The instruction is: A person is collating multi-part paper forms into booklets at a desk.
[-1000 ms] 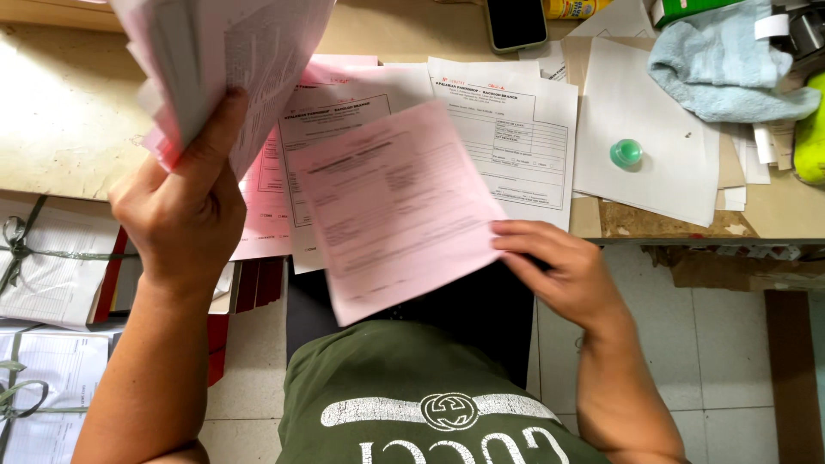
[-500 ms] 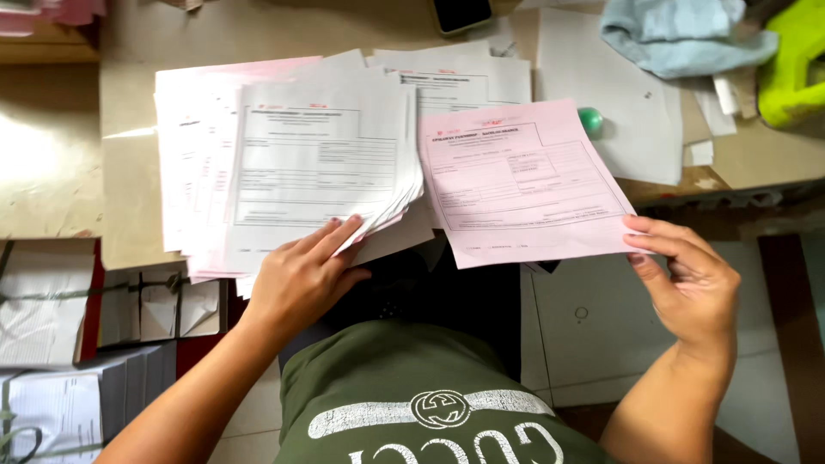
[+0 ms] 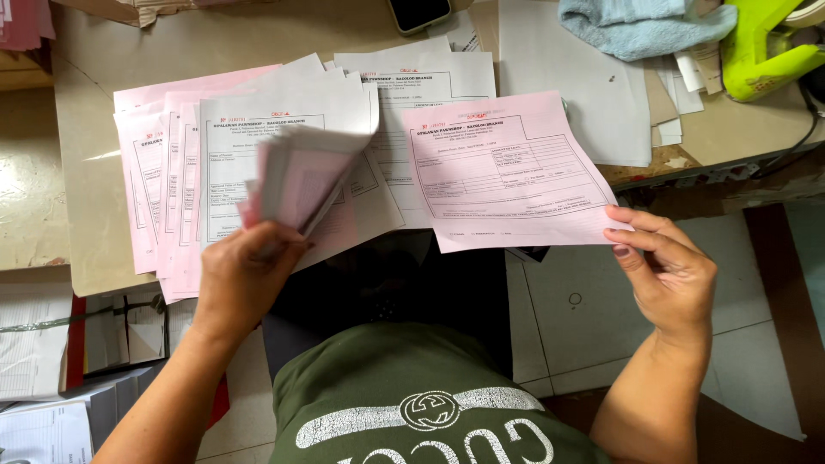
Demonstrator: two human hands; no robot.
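Observation:
My left hand (image 3: pixel 245 279) grips the lower edge of a thick stack of pink and white printed forms (image 3: pixel 296 176), whose sheets are lifted and blurred. Under it lies a fanned spread of pink and white forms (image 3: pixel 172 137) on the beige desk (image 3: pixel 86 69). My right hand (image 3: pixel 662 266) pinches the lower right corner of a single pink form (image 3: pixel 503 167), which lies flat with its near edge over the desk's edge. A white form (image 3: pixel 430 82) lies behind and under the pink one.
A phone (image 3: pixel 418 12) lies at the desk's far edge. A light blue cloth (image 3: pixel 640 21) and a lime green tool (image 3: pixel 760 47) sit at the far right, beside blank white sheets (image 3: pixel 571 77). Bundled paper stacks (image 3: pixel 43 361) stand low on my left.
My left hand was pressing flat on the spread forms; now it holds a stack of them lifted up. The single pink form and my right hand have shifted slightly.

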